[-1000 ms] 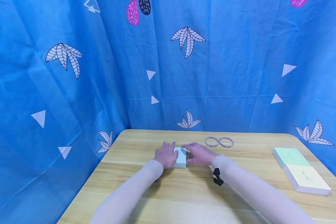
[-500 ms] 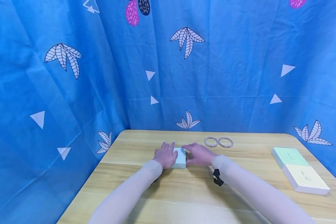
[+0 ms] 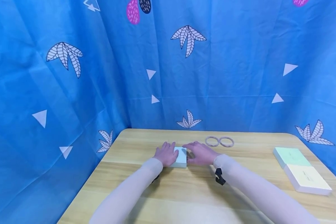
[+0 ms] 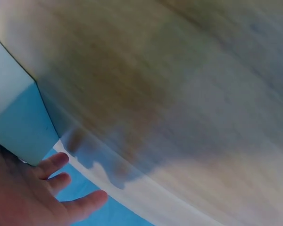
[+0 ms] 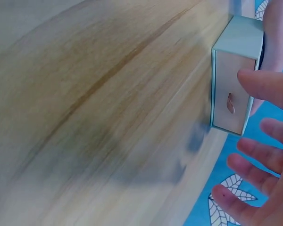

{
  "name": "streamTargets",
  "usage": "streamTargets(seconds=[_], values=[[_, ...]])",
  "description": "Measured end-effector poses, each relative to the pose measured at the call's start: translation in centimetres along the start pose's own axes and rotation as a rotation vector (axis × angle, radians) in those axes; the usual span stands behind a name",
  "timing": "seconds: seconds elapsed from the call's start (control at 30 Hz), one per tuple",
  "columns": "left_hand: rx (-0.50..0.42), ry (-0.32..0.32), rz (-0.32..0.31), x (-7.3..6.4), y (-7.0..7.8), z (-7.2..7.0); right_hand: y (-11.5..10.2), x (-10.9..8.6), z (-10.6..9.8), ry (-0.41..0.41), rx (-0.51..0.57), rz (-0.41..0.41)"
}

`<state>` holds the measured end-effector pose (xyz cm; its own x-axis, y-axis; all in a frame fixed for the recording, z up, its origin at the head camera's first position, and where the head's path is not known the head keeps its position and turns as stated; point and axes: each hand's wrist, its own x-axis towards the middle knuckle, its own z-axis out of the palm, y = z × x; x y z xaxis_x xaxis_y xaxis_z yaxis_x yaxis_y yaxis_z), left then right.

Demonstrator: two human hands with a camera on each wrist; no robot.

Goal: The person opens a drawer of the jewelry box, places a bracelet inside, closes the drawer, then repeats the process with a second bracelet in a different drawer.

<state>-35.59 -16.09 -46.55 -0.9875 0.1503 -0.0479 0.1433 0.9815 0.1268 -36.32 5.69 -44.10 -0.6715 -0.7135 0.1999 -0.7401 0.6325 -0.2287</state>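
Observation:
A small pale blue drawer box (image 3: 180, 158) lies on the wooden table. In the right wrist view its drawer front (image 5: 232, 89) faces my right hand, flush with the sleeve, with a short ribbon pull (image 5: 230, 103) at its middle. My left hand (image 3: 166, 154) rests over the box's left part, fingers pointing away and spread; the left wrist view has its fingertips (image 4: 87, 206) reaching past the box. My right hand (image 3: 199, 153) is at the drawer end, fingers apart and loosely bent, its thumb (image 5: 259, 84) overlapping the drawer front in the right wrist view.
Two joined pale rings (image 3: 219, 142) lie on the table behind my right hand. At the table's right side a green box (image 3: 291, 156) touches a cream box (image 3: 307, 178). A blue patterned curtain (image 3: 226, 62) hangs behind the table and along its left side.

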Motion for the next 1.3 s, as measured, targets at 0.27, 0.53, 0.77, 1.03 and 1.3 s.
streamTargets(seconds=[0.27,0.53,0.77,1.03,1.3], values=[[-0.002,0.040,0.008,-0.1,-0.5,-0.4,0.1,0.2,-0.6,-0.010,-0.044,-0.017],[-0.003,0.042,0.032,-0.4,-0.2,-0.8,0.1,-0.3,-1.0,-0.020,-0.047,0.000],[-0.012,0.067,0.065,-0.8,-0.4,-1.8,0.1,-0.3,-1.3,-0.011,-0.031,-0.018],[0.019,0.106,0.161,-1.2,-0.9,-2.9,0.1,-0.4,-1.7,-0.050,-0.029,0.018],[-0.012,0.028,0.207,-1.9,-1.2,-3.8,-0.6,-0.2,-2.3,-0.120,-0.034,0.083]])
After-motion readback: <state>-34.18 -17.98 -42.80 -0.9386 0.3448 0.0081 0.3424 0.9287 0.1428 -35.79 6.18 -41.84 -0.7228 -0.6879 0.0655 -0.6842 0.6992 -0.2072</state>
